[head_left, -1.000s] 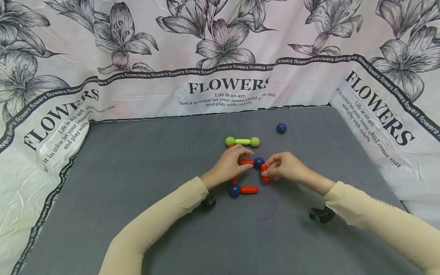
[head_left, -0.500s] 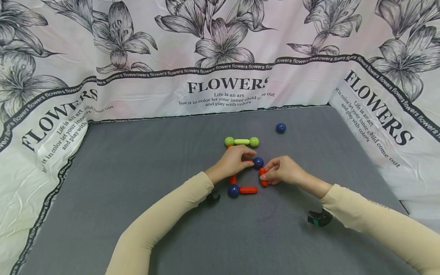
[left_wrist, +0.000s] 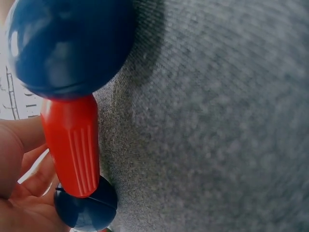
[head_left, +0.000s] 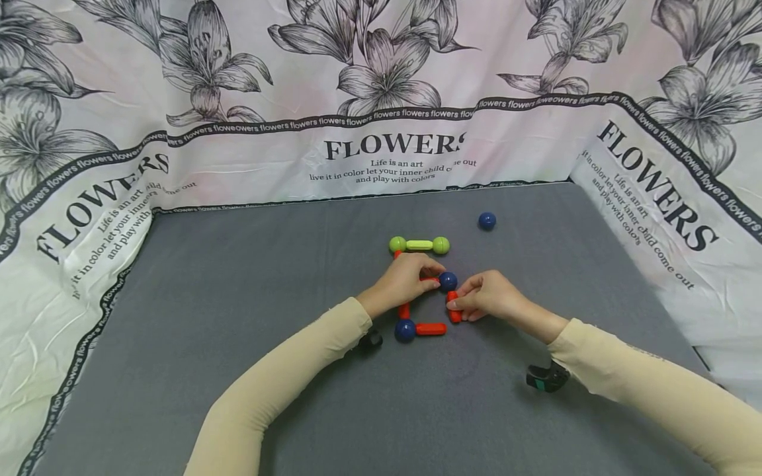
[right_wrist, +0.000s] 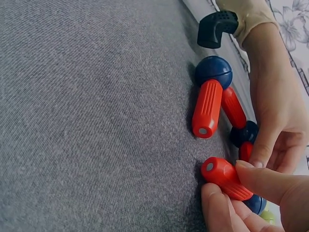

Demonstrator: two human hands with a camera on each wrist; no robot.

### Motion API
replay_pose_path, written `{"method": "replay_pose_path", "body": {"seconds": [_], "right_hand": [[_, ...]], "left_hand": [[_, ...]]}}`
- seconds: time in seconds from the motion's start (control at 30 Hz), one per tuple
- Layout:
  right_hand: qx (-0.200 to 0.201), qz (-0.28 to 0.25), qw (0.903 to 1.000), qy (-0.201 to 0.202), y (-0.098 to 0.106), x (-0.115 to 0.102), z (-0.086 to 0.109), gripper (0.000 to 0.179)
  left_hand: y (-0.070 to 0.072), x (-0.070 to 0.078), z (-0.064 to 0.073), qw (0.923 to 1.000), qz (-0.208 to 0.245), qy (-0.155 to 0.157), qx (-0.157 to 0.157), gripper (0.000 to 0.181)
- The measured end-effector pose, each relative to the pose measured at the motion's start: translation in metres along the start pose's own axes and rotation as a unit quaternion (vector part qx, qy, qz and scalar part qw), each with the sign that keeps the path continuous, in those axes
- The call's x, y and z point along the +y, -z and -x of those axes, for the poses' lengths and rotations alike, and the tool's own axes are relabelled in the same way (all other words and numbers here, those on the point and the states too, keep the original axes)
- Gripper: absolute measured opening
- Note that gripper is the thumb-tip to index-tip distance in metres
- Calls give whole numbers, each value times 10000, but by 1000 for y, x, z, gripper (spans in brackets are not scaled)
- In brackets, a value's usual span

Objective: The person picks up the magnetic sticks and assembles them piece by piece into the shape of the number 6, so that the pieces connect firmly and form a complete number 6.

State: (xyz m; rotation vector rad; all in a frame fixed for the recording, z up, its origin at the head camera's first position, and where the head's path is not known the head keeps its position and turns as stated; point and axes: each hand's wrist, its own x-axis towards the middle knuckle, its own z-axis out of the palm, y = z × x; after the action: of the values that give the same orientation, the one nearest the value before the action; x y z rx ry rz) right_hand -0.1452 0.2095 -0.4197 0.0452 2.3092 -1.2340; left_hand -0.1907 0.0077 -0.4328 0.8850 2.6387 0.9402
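Observation:
My right hand point(head_left: 491, 295) pinches a red magnetic rod point(right_wrist: 226, 180) between thumb and fingers. One end meets a blue ball point(head_left: 448, 281); the other shows a bare metal tip in the right wrist view. Left of that ball, my left hand point(head_left: 400, 281) pinches another red rod point(head_left: 430, 279), largely covered by its fingers. Below the left hand, a lower blue ball point(head_left: 405, 330) joins an upright red rod point(left_wrist: 75, 145) and a sideways red rod point(head_left: 431, 328). At the top, a green rod point(head_left: 419, 245) links two green balls point(head_left: 441, 245).
A loose blue ball point(head_left: 487, 221) lies farther back on the grey cloth point(head_left: 268, 277). Flower-printed fabric point(head_left: 381, 158) hangs along the back and sides. A black device point(head_left: 548, 377) is below the right wrist, another point(head_left: 372, 340) below the left.
My right hand has moved slightly down and left, bringing its red rod from beside the blue ball to just below it. The left hand has shifted slightly right along its rod.

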Motion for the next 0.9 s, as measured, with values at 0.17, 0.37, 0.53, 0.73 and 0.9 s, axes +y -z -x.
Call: {"method": "replay_pose_path", "body": {"seconds": [0.17,0.37,0.53,0.73,0.9], "right_hand": [[12,-67,10000,-4,-1,1,-3,30],[-7,-176,9998,-5,0,3,-5,31],[-39,-200,9998,-17,-1,2,-5,29],[-29,-109,9999,-87,-2,0,-5,29],[-19,-74,9998,-156,-3,-2,-6,30]], "left_hand": [[0,-1,-1,10000,-61,-35,-5,28],[0,-1,0,9999,-36,-93,37,27],[0,-1,0,10000,-11,-68,60,26],[1,2,0,10000,4,21,34,26],[1,3,1,9999,32,97,-5,26]]}}
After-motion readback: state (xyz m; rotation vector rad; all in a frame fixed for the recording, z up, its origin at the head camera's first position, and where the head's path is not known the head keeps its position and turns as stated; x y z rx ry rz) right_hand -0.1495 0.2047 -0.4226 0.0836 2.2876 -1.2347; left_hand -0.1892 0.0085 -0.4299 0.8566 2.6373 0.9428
